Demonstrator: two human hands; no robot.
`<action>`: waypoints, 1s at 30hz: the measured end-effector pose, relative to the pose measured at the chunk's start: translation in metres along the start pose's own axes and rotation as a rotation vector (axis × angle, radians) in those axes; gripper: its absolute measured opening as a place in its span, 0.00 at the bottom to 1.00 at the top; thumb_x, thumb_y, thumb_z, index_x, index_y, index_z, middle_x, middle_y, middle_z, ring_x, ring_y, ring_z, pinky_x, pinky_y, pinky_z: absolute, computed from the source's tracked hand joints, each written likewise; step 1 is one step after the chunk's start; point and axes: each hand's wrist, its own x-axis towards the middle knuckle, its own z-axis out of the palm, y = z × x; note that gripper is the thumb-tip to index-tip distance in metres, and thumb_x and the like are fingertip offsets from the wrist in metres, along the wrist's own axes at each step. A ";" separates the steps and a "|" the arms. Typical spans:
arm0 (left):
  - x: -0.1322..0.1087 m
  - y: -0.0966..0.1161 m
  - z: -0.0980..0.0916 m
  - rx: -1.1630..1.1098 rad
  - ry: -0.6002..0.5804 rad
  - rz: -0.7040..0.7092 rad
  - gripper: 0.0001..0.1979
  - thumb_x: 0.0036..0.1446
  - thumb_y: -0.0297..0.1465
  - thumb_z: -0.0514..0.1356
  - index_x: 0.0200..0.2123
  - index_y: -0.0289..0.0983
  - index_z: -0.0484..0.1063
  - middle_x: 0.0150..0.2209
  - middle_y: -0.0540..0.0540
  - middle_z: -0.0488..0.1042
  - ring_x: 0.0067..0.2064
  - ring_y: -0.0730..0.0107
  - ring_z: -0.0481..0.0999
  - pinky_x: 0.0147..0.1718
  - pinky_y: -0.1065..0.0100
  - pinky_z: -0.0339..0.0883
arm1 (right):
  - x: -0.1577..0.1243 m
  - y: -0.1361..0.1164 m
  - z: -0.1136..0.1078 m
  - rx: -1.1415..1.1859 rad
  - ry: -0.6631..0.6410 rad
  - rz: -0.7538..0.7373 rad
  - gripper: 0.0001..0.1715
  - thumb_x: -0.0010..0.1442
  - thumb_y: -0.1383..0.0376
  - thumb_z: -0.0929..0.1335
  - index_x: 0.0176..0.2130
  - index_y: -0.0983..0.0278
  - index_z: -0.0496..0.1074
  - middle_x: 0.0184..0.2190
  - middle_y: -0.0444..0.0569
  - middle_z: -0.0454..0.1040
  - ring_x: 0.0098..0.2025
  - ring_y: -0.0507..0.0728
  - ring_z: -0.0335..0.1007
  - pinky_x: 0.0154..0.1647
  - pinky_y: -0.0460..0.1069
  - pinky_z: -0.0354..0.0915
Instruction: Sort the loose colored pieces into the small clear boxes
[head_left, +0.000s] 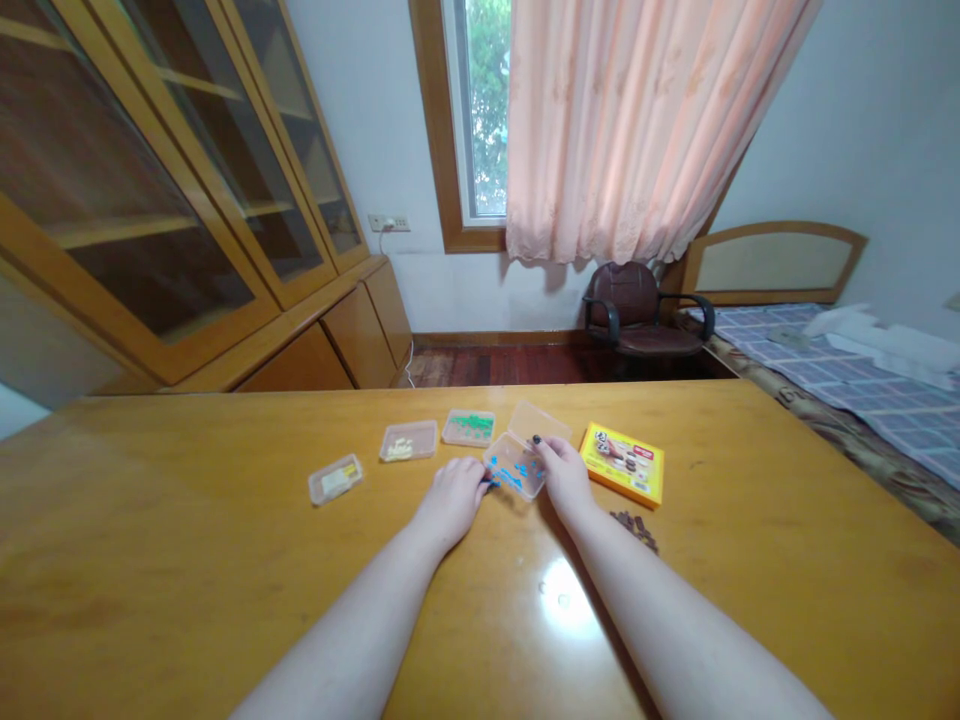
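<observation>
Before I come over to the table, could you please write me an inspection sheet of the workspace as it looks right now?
Surface: wooden table, with a bright reflection near the arms.
Things at hand: clear box with blue pieces, its lid open.
Other containers: green-piece box, pale-piece box, leftmost box, yellow box.
Clutter: loose brown pieces beside the right forearm.
Left hand: fingertips at the clear box's left edge.
Right hand: at its right side; a dark spot by the fingertips is too small to identify.
Cables: white cable by the wall.
Surroundings: glass-fronted cabinet left, window and pink curtain ahead, chair and bed right.
</observation>
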 end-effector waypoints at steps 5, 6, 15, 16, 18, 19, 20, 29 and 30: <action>0.000 -0.001 0.001 0.014 0.006 -0.003 0.07 0.57 0.32 0.53 0.37 0.38 0.68 0.39 0.45 0.70 0.44 0.64 0.67 0.44 0.65 0.59 | 0.001 0.002 0.000 0.008 0.000 0.000 0.16 0.46 0.54 0.67 0.25 0.65 0.70 0.22 0.44 0.71 0.22 0.51 0.60 0.25 0.46 0.56; 0.000 -0.001 0.001 0.014 0.006 -0.003 0.07 0.57 0.32 0.53 0.37 0.38 0.68 0.39 0.45 0.70 0.44 0.64 0.67 0.44 0.65 0.59 | 0.001 0.003 0.000 0.002 -0.001 -0.002 0.16 0.46 0.54 0.67 0.25 0.65 0.70 0.22 0.45 0.71 0.22 0.51 0.60 0.25 0.46 0.56; -0.002 0.004 -0.002 0.000 -0.006 -0.037 0.10 0.56 0.35 0.53 0.39 0.38 0.68 0.41 0.44 0.70 0.45 0.63 0.66 0.45 0.63 0.58 | 0.002 0.004 0.000 -0.016 0.006 -0.002 0.16 0.46 0.54 0.67 0.26 0.65 0.70 0.22 0.45 0.71 0.23 0.52 0.61 0.26 0.47 0.57; -0.002 0.004 -0.002 0.003 -0.003 -0.038 0.09 0.56 0.35 0.53 0.39 0.38 0.68 0.40 0.44 0.70 0.45 0.63 0.66 0.45 0.63 0.59 | 0.002 0.005 0.000 -0.017 0.004 -0.001 0.16 0.46 0.54 0.67 0.26 0.65 0.70 0.22 0.45 0.71 0.22 0.52 0.61 0.26 0.47 0.57; -0.002 0.005 -0.002 0.007 -0.003 -0.039 0.09 0.56 0.34 0.53 0.38 0.38 0.68 0.40 0.45 0.70 0.45 0.63 0.67 0.45 0.64 0.59 | 0.003 0.005 -0.001 -0.023 -0.001 -0.004 0.16 0.46 0.54 0.67 0.26 0.65 0.71 0.22 0.45 0.71 0.23 0.52 0.61 0.26 0.47 0.57; -0.002 0.005 -0.002 0.008 -0.007 -0.040 0.09 0.56 0.34 0.53 0.38 0.38 0.68 0.40 0.44 0.70 0.45 0.63 0.67 0.45 0.64 0.59 | 0.003 0.006 -0.001 -0.027 -0.003 -0.010 0.16 0.47 0.54 0.67 0.26 0.65 0.71 0.22 0.45 0.71 0.23 0.52 0.61 0.26 0.47 0.57; -0.002 0.005 -0.003 0.008 -0.011 -0.042 0.09 0.56 0.34 0.53 0.39 0.38 0.68 0.41 0.44 0.70 0.45 0.63 0.67 0.45 0.64 0.59 | 0.003 0.006 -0.001 -0.031 -0.005 -0.017 0.16 0.47 0.54 0.67 0.26 0.65 0.71 0.22 0.45 0.72 0.23 0.52 0.61 0.26 0.47 0.57; -0.001 0.004 0.001 -0.035 0.013 -0.047 0.07 0.54 0.32 0.55 0.38 0.38 0.68 0.39 0.45 0.70 0.44 0.64 0.67 0.44 0.65 0.59 | 0.003 0.006 -0.001 -0.043 -0.019 -0.012 0.16 0.48 0.53 0.67 0.26 0.65 0.70 0.22 0.45 0.72 0.22 0.52 0.60 0.24 0.46 0.56; 0.000 0.004 0.002 -0.034 0.010 -0.052 0.08 0.54 0.32 0.55 0.38 0.38 0.68 0.40 0.45 0.70 0.44 0.64 0.67 0.44 0.65 0.59 | 0.003 0.006 -0.001 -0.042 -0.018 -0.009 0.16 0.48 0.53 0.67 0.26 0.65 0.70 0.22 0.45 0.72 0.22 0.52 0.60 0.24 0.46 0.57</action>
